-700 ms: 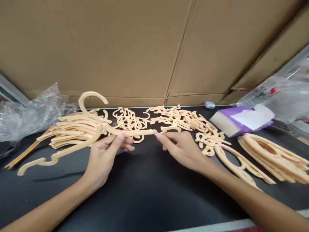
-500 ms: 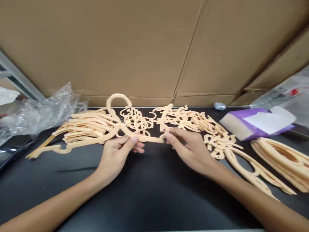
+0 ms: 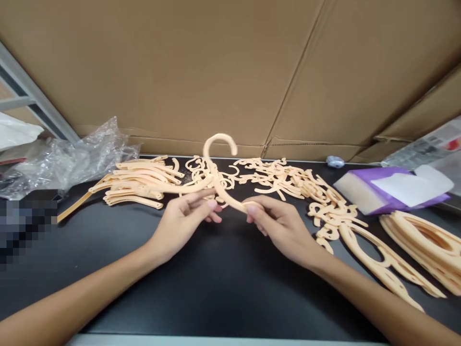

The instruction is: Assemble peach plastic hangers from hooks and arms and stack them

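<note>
A cream plastic clothes hanger (image 3: 225,194) is raised over the black tabletop, its curved hook pointing up. My right hand (image 3: 279,218) pinches the end of its right arm between thumb and fingers, covering that tip. Close below the hanger's middle, my left hand (image 3: 187,218) has its fingers loosely curled, with a gap between thumb and index finger. Its fingertips are near the hanger; whether they touch it is unclear. The hanger's left arm stretches across a pile of curved hanger arms (image 3: 135,197). Loose hook pieces (image 3: 196,166) lie behind the hanger.
More small cream parts (image 3: 298,180) spread to the right. Long hanger bodies (image 3: 378,266) and a stack of them (image 3: 421,240) lie nearer the right edge. A purple tissue pack (image 3: 378,187) sits behind. Crumpled clear plastic (image 3: 82,154) is at left; cardboard (image 3: 201,72) walls the back.
The hanger has shifted right in the view and turned. My right hand has closed around the end of its right arm, while my left hand's pinch on that arm has loosened.
</note>
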The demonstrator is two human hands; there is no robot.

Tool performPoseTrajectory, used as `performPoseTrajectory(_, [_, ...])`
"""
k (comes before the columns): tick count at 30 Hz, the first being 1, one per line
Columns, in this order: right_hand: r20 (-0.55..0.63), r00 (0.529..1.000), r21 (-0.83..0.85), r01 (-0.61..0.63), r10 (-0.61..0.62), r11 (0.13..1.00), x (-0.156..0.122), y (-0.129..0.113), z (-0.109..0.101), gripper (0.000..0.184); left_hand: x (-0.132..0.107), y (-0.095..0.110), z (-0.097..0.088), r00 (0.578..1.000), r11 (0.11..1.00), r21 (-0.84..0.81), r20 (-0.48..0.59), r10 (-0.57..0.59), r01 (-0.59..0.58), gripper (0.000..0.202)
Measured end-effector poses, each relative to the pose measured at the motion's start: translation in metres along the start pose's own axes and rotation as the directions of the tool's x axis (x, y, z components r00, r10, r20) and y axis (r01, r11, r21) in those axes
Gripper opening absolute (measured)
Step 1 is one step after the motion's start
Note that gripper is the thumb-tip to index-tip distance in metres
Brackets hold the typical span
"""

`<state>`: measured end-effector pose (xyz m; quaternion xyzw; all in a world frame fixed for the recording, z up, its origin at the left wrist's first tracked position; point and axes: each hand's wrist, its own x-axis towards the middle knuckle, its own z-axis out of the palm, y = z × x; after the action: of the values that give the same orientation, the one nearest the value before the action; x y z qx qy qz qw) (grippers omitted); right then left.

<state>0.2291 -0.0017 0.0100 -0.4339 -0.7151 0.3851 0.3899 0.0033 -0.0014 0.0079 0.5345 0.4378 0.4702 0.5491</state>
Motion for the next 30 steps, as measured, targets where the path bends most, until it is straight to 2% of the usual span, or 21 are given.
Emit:
performPoseTrajectory(2, [-0.052,0.998,0.046,-0.043,0.045,0.998,0.003,0.004,-0.005,0.035,0.008,0.005,-0.007,0.993,0.989,-0.146,-0.108,-0.045,0.029,0.046])
performPoseTrajectory(5, [-0.056,0.996,0.070,-0.065,0.068,0.995,0.006,0.006,-0.010,0.039,0.020,0.017,-0.022,0.970,0.962,-0.270,-0.243,-0.028,-0.040,0.042])
performPoseTrajectory(8, [-0.005,0.999,0.028,-0.050,0.050,0.998,0.006,0.002,-0.010,0.037,0.030,0.027,-0.038,0.925,0.946,-0.284,-0.378,0.038,-0.154,0.037])
performPoseTrajectory(11, [0.044,0.997,0.017,-0.058,0.057,0.998,0.005,-0.003,-0.007,0.034,0.034,0.030,-0.047,0.882,0.951,-0.214,-0.459,0.105,-0.224,0.048])
performPoseTrajectory(13, [0.036,0.997,0.032,-0.064,0.063,0.997,0.005,-0.002,-0.006,0.034,0.035,0.028,-0.049,0.877,0.953,-0.126,-0.440,0.194,-0.274,0.059])
performPoseTrajectory(15, [-0.002,0.997,0.062,-0.074,0.074,0.995,0.006,0.002,-0.007,0.036,0.034,0.022,-0.047,0.888,0.957,-0.037,-0.383,0.254,-0.289,0.053])
performPoseTrajectory(17, [-0.049,0.994,0.108,-0.089,0.094,0.990,0.008,0.007,-0.008,0.037,0.033,0.015,-0.044,0.917,0.970,0.041,-0.321,0.238,-0.238,0.032])
performPoseTrajectory(20, [-0.116,0.985,0.216,-0.100,0.127,0.971,0.010,0.012,-0.011,0.029,0.029,0.007,-0.038,0.953,0.985,0.122,-0.262,0.154,-0.125,0.035])
performPoseTrajectory(22, [-0.155,0.977,0.303,-0.096,0.149,0.948,0.012,0.013,-0.013,0.025,0.027,0.005,-0.035,0.959,0.983,0.150,-0.245,0.140,-0.105,0.033])
performPoseTrajectory(24, [-0.183,0.969,0.369,-0.087,0.164,0.925,0.014,0.012,-0.014,0.025,0.026,0.008,-0.033,0.948,0.984,0.106,-0.272,0.166,-0.142,0.034])
performPoseTrajectory(26, [-0.199,0.964,0.410,-0.080,0.174,0.909,0.015,0.011,-0.015,0.024,0.025,0.012,-0.033,0.934,0.984,-0.015,-0.318,0.162,-0.176,0.040])
performPoseTrajectory(30, [-0.157,0.968,0.411,-0.116,0.196,0.904,0.015,0.011,-0.014,0.023,0.025,0.016,-0.032,0.944,0.959,-0.271,-0.330,-0.017,-0.077,0.024])
